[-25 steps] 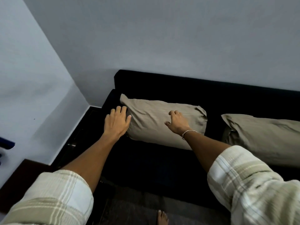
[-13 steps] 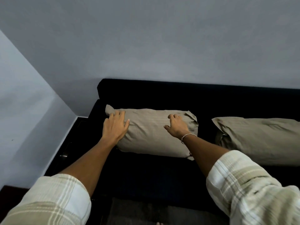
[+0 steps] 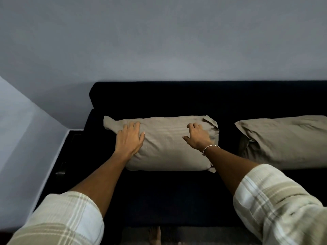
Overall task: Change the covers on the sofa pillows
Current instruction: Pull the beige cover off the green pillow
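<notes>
A beige pillow (image 3: 164,144) in a faintly striped cover leans against the backrest of a black sofa (image 3: 169,197). My left hand (image 3: 130,137) lies flat on the pillow's left part, fingers straight. On the pillow's right part rests my right hand (image 3: 197,137), its fingers bent a little and the thumb spread; it holds nothing. A second beige pillow (image 3: 286,142) lies further right on the seat, partly cut off by the frame edge.
A pale grey wall (image 3: 159,41) rises behind the sofa and meets a side wall at the left. A dark floor strip (image 3: 63,156) runs between the side wall and the sofa's left end. A bare foot (image 3: 155,236) shows on the floor below.
The view has swung to the right and the pillow now sits squarer against the backrest. Both hands stay on the pillow, the left one a little further onto it.
</notes>
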Tool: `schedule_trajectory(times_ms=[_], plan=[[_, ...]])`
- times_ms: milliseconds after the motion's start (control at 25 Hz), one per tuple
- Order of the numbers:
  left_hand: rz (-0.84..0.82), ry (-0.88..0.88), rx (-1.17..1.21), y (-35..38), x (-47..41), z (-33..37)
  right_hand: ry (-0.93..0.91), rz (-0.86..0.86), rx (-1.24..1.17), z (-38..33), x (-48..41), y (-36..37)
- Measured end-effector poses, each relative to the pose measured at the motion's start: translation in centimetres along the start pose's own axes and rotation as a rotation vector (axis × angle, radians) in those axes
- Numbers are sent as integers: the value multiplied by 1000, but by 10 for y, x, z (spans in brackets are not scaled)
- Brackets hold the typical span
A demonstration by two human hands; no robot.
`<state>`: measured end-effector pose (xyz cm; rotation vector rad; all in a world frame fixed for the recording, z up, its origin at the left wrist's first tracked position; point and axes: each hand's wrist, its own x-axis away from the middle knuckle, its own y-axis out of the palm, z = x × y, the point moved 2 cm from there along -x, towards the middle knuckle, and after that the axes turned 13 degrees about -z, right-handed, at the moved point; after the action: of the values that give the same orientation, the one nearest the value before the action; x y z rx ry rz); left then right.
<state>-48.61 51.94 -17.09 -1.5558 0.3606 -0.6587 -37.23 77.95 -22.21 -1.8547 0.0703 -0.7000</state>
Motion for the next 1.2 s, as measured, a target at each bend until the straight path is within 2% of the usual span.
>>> schedule_trajectory(times_ms=[320,520,600,680,760,840,1040,1120,1200], plan=[[-121,80,10,76,-75,-15,58,-4,-2,4,-71,40],[-234,122,45,128,-113,-3,236,-20,-104,45,-105,62],[-303,105,63,149,-127,-1,332,-14,-307,67,-113,72],[-355,69,71,167,-134,2,420,-9,-611,82,-117,82],[-369,40,76,179,-136,5,505,-2,-926,86,-120,89],[-379,19,95,186,-137,8,583,-2,-1133,87,-126,95],[-483,-45,123,174,-134,13,649,64,-1025,82,-112,90],[-510,-86,145,159,-131,19,591,110,-923,66,-102,77],[-461,-101,191,130,-130,27,444,221,-854,49,-94,54]])
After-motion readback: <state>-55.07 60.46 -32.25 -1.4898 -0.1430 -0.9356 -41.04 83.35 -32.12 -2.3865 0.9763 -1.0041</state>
